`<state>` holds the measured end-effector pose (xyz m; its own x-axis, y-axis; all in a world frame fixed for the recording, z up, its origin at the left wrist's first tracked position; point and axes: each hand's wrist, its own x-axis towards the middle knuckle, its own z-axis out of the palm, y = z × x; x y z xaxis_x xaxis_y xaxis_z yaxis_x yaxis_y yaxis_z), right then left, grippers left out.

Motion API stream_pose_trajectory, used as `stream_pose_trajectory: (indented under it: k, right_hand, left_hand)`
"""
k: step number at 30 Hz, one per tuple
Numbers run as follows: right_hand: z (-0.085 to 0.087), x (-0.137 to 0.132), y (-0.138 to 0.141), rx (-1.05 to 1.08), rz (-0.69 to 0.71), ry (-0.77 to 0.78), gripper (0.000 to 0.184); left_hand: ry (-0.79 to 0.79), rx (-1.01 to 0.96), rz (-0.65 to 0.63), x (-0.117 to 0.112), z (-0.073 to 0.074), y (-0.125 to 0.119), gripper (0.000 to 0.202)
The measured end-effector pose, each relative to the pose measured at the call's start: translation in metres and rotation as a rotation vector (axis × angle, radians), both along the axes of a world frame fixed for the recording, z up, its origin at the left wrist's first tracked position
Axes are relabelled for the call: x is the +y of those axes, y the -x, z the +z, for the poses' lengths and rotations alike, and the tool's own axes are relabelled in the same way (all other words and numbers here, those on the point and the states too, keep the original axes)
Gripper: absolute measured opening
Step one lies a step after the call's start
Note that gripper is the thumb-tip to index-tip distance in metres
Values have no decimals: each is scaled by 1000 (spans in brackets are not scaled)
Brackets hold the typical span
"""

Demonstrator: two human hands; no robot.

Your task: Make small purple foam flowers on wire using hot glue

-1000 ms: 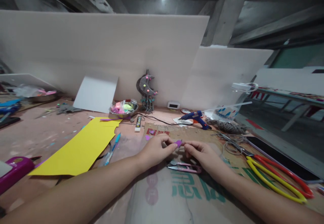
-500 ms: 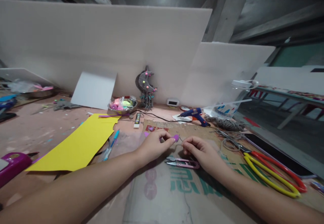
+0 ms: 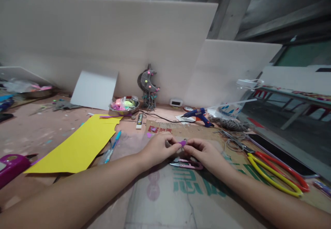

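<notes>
A small purple piece (image 3: 183,143), perhaps felt or foam paper, is pinched between the thumb and fingers of my left hand (image 3: 158,150). My right hand (image 3: 204,152) is closed against its other side, pinching a strand of grey yarn (image 3: 185,140) that curves over the piece. The fingertips hide most of the strand. Just below the hands, pink-handled thread snips (image 3: 190,164) lie on a cardboard sheet (image 3: 160,210) with green and red print. Two more small purple bits (image 3: 149,135) lie behind my left hand.
Yellow sheet (image 3: 77,146) and blue pen (image 3: 113,146) lie left. A blue glue gun (image 3: 198,114), grey yarn ball (image 3: 230,123), red-and-yellow scissors (image 3: 276,173) and phone (image 3: 281,155) lie right. Behind stand a bowl (image 3: 124,111) of coloured clay and a moon ornament (image 3: 149,80).
My right hand has moved left and up to the purple piece, bringing the yarn against it. The gap between my hands has closed. The view has shifted slightly.
</notes>
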<state>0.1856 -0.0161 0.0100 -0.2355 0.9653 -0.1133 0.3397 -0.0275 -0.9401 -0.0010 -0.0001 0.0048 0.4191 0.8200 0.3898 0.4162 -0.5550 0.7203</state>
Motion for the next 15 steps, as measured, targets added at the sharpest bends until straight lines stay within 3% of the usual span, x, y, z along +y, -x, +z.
stream_pose_trajectory:
  k: [15]
  right_hand:
    - [6,-1,0,-42,-9,-82,28]
  left_hand:
    - [17,-10,-21,0,1,1,26]
